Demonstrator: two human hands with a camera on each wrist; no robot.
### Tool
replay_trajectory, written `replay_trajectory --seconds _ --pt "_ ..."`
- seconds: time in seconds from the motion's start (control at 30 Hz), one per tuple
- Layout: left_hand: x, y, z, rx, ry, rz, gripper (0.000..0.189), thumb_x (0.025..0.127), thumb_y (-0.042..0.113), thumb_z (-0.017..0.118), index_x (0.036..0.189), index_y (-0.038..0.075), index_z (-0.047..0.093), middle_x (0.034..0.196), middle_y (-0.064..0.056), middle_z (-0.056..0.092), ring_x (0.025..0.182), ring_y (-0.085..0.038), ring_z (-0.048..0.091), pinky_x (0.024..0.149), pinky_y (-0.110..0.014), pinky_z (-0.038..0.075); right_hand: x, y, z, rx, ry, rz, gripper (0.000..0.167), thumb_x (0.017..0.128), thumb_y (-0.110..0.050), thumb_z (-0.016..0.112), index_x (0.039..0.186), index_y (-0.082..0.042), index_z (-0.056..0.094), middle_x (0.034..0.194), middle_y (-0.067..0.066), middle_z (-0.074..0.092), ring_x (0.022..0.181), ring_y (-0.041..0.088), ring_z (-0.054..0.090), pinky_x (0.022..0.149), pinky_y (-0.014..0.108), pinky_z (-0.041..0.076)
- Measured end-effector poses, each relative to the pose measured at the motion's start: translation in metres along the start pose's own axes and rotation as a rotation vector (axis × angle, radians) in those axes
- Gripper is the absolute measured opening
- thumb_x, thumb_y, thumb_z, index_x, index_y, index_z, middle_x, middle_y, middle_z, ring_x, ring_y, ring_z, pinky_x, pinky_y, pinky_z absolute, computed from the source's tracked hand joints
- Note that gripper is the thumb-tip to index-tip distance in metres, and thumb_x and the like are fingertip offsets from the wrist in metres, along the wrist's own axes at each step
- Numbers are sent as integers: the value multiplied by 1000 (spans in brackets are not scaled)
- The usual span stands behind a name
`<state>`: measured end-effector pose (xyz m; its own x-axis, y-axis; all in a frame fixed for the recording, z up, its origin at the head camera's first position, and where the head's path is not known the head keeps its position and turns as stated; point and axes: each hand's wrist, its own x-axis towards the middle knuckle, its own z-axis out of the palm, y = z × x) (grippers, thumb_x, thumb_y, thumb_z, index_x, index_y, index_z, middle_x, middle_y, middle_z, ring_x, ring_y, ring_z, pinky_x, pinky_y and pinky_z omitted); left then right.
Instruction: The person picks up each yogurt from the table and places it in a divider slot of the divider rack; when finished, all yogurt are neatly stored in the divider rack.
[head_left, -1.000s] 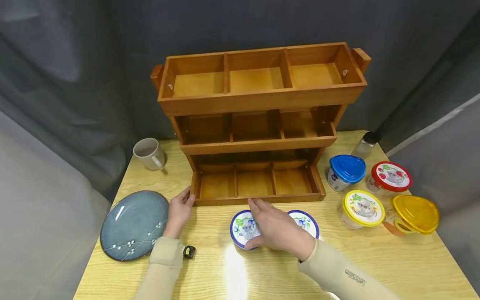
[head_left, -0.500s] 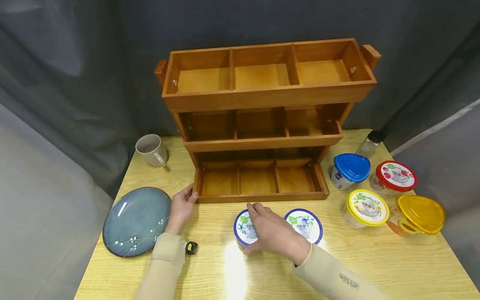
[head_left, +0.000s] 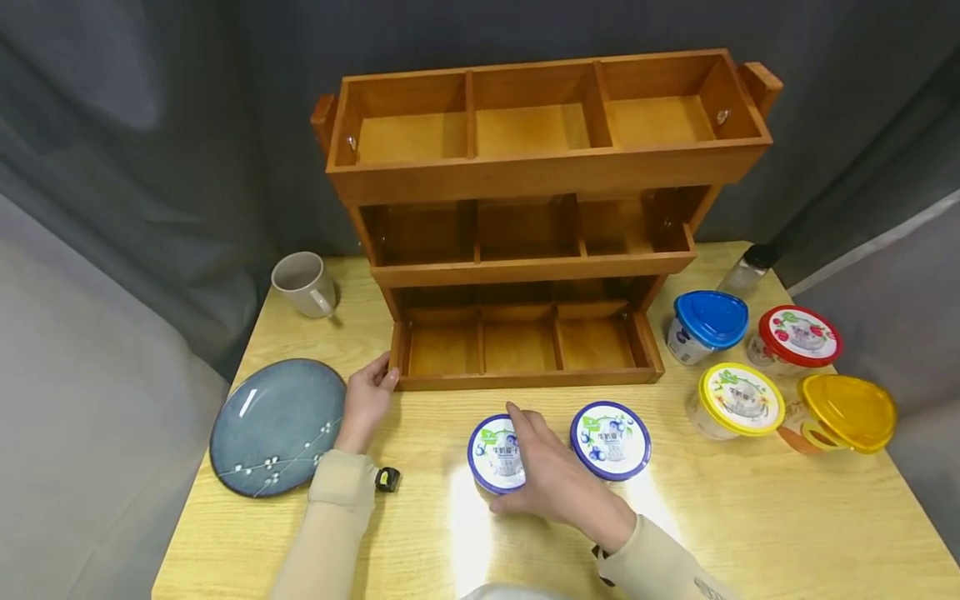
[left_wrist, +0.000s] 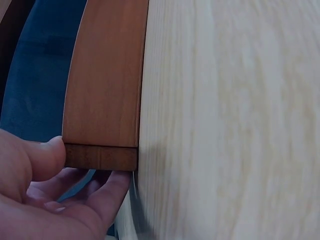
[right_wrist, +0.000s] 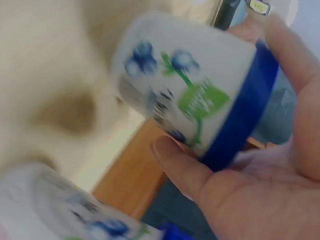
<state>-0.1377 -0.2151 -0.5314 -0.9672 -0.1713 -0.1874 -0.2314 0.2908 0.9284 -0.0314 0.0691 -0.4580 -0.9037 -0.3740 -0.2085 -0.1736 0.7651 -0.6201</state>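
My left hand [head_left: 365, 404] grips the left front corner of the lowest tray of a three-tier wooden organizer [head_left: 525, 382], thumb on one side and fingers on the other in the left wrist view. My right hand [head_left: 566, 483] holds a white tub [head_left: 495, 454] with a blue-rimmed blueberry lid, in front of the organizer. Thumb and fingers lie on opposite sides of this tub in the right wrist view, where it looks blurred. A second blueberry tub [head_left: 611, 442] stands just to the right. Each tier has three compartments with nothing in them.
On the left are a blue-grey plate [head_left: 277, 429] and a grey mug [head_left: 304, 285]. To the right stand a blue-lidded tub [head_left: 711, 321], a red-lidded tub [head_left: 800, 335], a yellow-rimmed tub [head_left: 742, 400], a yellow-lidded tub [head_left: 849, 412] and a black-capped jar [head_left: 746, 271].
The whole scene has shifted upward in the head view. My right hand's fingers and thumb have settled around the left blueberry tub, uncovering the right one. My left hand stays at the tray corner.
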Motion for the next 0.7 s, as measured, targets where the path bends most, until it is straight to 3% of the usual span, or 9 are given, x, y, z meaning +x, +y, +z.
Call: replay_trajectory --seconds 0.13,0.37,0.7 --pt "1 3 0 -8 -4 -3 46 103 11 54 147 0 45 144 -19 50 129 -27 51 104 -37 45 -4 5 7 55 65 16 122 59 -38 96 155 -8 26 140 14 45 113 31 57 98 48 49" --pt "0 2 0 -9 -17 -11 47 104 12 54 148 2 44 145 -18 49 129 -27 51 104 -38 45 -5 7 12 53 119 12 118 57 -38 97 152 -10 32 127 10 50 102 27 61 88 45 55" --pt "0 3 0 -9 -10 -16 47 103 11 54 147 0 44 144 -20 50 126 -29 53 103 -40 46 11 -13 -22 43 177 -37 121 59 -39 96 154 -9 28 131 13 49 101 24 61 87 42 55"
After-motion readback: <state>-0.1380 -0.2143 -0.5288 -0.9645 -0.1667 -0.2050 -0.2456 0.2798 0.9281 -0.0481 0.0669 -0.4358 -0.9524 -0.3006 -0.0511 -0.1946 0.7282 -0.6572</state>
